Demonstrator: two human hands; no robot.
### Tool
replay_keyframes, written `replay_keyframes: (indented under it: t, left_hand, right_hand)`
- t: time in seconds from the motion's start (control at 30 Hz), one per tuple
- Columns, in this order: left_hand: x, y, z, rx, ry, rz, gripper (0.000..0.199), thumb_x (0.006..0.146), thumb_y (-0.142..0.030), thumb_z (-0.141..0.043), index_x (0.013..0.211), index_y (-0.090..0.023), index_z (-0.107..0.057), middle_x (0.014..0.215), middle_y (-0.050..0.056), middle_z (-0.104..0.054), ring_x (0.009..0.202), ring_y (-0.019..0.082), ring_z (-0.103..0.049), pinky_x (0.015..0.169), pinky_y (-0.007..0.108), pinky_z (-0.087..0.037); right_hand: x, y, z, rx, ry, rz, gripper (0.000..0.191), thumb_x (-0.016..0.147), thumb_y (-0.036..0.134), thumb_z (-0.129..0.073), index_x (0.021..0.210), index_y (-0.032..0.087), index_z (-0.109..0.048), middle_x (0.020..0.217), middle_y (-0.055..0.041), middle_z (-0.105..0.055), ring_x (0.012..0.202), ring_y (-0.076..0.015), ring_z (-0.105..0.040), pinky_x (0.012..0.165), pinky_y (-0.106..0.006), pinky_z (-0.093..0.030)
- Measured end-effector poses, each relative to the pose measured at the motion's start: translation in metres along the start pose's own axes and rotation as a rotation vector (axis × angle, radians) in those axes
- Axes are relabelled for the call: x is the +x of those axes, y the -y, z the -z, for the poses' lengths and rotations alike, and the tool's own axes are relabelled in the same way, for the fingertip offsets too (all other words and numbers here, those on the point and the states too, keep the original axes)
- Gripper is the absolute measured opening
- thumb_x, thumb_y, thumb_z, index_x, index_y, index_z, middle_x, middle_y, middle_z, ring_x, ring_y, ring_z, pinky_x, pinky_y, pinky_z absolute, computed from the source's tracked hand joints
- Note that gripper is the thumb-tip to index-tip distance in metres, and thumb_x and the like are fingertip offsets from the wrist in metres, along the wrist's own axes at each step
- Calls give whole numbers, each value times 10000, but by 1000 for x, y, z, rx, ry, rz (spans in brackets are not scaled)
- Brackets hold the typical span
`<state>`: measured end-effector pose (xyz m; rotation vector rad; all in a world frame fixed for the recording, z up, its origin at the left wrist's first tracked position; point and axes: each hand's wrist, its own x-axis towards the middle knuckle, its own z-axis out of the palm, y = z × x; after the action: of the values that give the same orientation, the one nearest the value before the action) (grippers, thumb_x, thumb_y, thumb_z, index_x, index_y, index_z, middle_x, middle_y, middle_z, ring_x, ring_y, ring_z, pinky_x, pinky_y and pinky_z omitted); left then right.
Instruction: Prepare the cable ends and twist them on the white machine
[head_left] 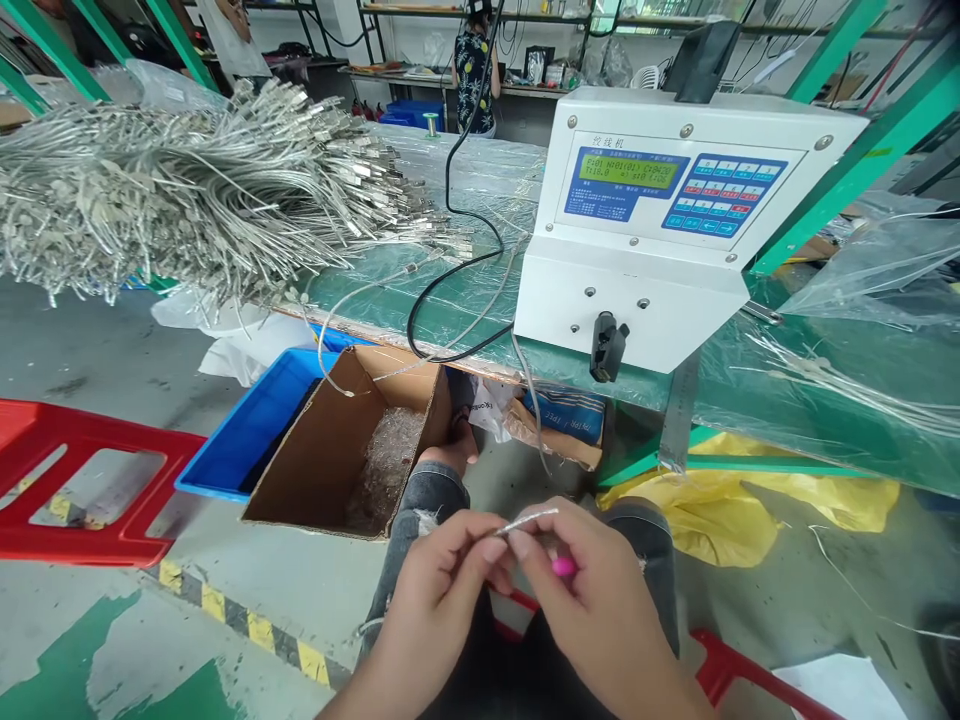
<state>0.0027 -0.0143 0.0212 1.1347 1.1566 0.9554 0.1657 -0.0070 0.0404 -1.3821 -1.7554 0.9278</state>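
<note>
Above my lap, my left hand and my right hand are both closed, fingertips nearly meeting. Pinched between them is a thin silvery cable, whose light end sticks out over my right index finger. The rest of that cable is hidden by my fingers. A small bright pink thing shows under my right fingers; its kind is hidden. Beyond my hands, a white wire-twisting machine with a lit display stands on the bench, a black clamp-like piece on its front.
A big heap of silvery cables covers the bench's left part. Below are an open cardboard box, a blue bin and a red stool. A metal ruler overhangs the bench edge. Another person is far back.
</note>
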Motion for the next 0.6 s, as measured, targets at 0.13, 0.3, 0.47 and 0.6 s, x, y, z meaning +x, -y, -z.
replay_keyframes:
  t: [0.13, 0.3, 0.47, 0.6]
  left_hand:
    - [5, 6, -4, -145, -94, -18, 166, 950, -336, -590, 868, -226, -682, 696, -43, -639, 613, 117, -608, 627, 226, -495]
    - [7, 6, -6, -278, -87, 7, 165, 954, -361, -582, 902, -225, -659, 677, -53, -610, 579, 113, -604, 604, 237, -508]
    - [5, 1, -3, -171, -40, 50, 182, 906, -395, -646, 955, -222, -672, 687, -50, -583, 576, 119, -579, 599, 253, -523]
    - [8, 1, -2, -92, -109, 9, 210, 895, -409, -654, 837, -208, -662, 575, -68, -535, 507, 107, -538, 532, 225, -479]
  right_hand:
    - [1, -3, 0, -5, -28, -41, 178, 937, 260, -528, 780, 238, -610, 683, 47, -587, 571, -104, -504, 516, -201, -373]
    - [2, -6, 3, -27, -37, -74, 187, 946, 279, -520, 779, 234, -590, 674, 45, -560, 578, -114, -482, 534, -219, -364]
    - [2, -4, 6, -87, -13, -23, 153, 945, 256, -514, 812, 235, -585, 738, 41, -595, 626, -115, -530, 563, -229, -366]
    - [2, -5, 4, -91, 13, 0, 137, 939, 247, -525, 829, 240, -605, 761, 39, -619, 652, -119, -558, 573, -229, -371]
